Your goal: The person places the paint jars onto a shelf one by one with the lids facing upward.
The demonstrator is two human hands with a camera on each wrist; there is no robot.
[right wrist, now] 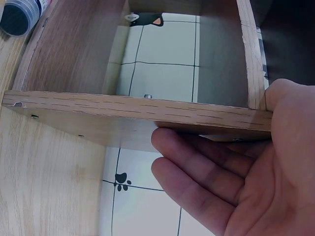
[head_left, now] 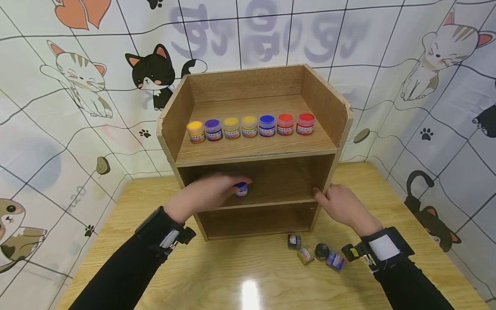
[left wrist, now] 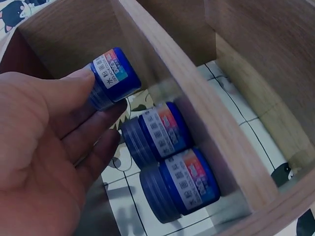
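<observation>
Blue paint jar [head_left: 242, 190]: pinched between the thumb and fingers of the left hand [head_left: 213, 189], inside the middle compartment of the wooden shelf unit [head_left: 255, 157], slightly left of centre and near the front. Held close to the middle shelf board [head_left: 279, 203]; contact not determinable. Note, in the left wrist view, two further blue paint jars [left wrist: 189, 182] on the same board, side by side and touching each other, near the lower fingers. Locate the right hand [head_left: 342, 204] at the right side panel [head_left: 330, 172]: wrapped around the front edge, thumb on the inner side, fingers along the outer face. On the top level, see a row of seven paint jars [head_left: 249, 126], upright, from left to right orange-yellow, purple, yellow, yellow, blue, red and red. On the wooden table [head_left: 217, 267], before the right end of the unit, find a cluster of four paint jars [head_left: 322, 252], some tipped on their sides. Behind, note cat-print wall covering [head_left: 410, 26].
</observation>
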